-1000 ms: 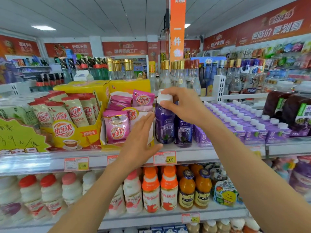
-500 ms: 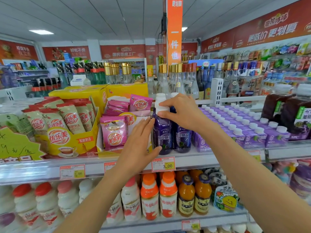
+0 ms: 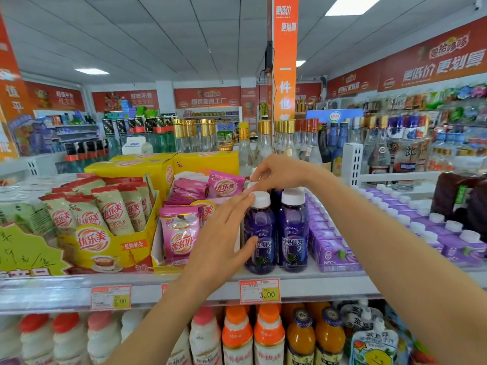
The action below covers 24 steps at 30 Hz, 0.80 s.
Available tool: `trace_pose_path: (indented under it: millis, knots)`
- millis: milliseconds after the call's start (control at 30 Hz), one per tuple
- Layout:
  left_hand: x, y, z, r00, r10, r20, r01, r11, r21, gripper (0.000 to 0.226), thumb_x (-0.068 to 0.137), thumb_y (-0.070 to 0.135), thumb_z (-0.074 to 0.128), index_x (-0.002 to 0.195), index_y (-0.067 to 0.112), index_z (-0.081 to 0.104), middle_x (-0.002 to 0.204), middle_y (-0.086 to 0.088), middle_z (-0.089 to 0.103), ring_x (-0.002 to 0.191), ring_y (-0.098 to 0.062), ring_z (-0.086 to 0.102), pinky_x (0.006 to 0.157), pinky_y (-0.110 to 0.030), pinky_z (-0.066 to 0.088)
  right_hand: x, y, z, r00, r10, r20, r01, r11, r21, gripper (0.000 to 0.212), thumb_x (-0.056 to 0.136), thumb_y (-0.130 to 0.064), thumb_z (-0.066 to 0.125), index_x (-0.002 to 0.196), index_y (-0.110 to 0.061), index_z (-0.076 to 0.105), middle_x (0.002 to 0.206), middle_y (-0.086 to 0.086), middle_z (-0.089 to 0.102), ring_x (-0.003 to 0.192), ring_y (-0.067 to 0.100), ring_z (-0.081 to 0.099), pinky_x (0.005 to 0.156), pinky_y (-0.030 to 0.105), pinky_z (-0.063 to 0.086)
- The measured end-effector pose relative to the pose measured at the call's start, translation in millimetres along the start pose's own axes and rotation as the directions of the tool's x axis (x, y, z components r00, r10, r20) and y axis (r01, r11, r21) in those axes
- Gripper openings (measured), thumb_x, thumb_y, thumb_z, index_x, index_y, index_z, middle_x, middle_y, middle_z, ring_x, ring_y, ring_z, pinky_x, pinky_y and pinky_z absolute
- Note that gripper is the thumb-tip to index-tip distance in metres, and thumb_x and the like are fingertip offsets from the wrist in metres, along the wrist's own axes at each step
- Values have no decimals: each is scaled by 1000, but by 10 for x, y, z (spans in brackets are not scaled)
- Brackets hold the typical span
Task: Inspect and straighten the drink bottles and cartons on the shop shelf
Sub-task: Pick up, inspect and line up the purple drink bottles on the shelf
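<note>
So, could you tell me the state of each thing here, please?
Left front bottle: upright, capped.
Right front bottle: upright, capped.
Rear bottle: capped, mostly hidden.
Left hand: flat against left front bottle.
Right hand: pinches rear bottle's cap.
Purple cartons: upright, capped.

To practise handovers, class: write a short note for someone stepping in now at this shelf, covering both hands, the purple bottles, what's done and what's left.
Left hand: open, flat against the front-left purple bottle.
Right hand: pinches the white cap of the rear bottle behind it.
Done: that front bottle and the front-right purple bottle stand upright, labels forward.
Left: settle the rear bottle, then check the purple cartons to the right.
</note>
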State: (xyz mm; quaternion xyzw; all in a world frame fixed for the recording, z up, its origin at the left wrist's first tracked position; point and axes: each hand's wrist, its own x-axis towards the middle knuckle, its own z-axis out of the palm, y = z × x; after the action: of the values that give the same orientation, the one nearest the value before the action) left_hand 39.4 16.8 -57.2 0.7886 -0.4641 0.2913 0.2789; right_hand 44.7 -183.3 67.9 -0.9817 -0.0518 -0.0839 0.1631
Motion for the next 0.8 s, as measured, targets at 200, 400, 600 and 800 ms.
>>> trace_pose_path:
  millis: [200, 400, 600, 800]
  knots:
    - [33, 11, 0, 999, -24, -33, 24, 1000, 1, 65, 91, 45, 50, 152, 30, 30, 158, 15, 31, 144, -2, 28, 114, -18, 23, 57, 56, 5, 997, -68, -33, 70, 996, 56, 29, 88, -29, 73, 107, -7, 74, 90, 1, 73, 82, 17, 68, 76, 23, 53]
    - [55, 33, -11, 999, -39, -35, 39, 999, 10, 62, 92, 48, 48, 149, 33, 31, 154, 14, 36, 141, -3, 32, 113, -18, 25, -24, 150, -172, 971, -59, -230, 107, 974, 201, 27, 96, -22, 63, 103, 3, 71, 93, 12, 72, 90, 34, 69, 78, 41, 60]
    - [60, 76, -29, 996, -84, -16, 84, 997, 1, 61, 92, 45, 55, 148, 33, 33, 152, 15, 38, 139, -2, 32, 110, -12, 21, -179, 224, -195, 931, -8, -365, 85, 977, 195, 42, 101, -25, 52, 94, 14, 65, 95, 31, 66, 82, 40, 65, 81, 50, 57]
    - [78, 161, -75, 992, -116, -50, 112, 991, -69, 64, 89, 59, 43, 146, 32, 36, 153, 17, 35, 139, 1, 30, 112, -23, 29, -519, 327, -422, 773, 172, -611, 264, 788, 556, 30, 103, -20, 49, 101, 4, 66, 97, 12, 70, 91, 20, 68, 82, 33, 60]
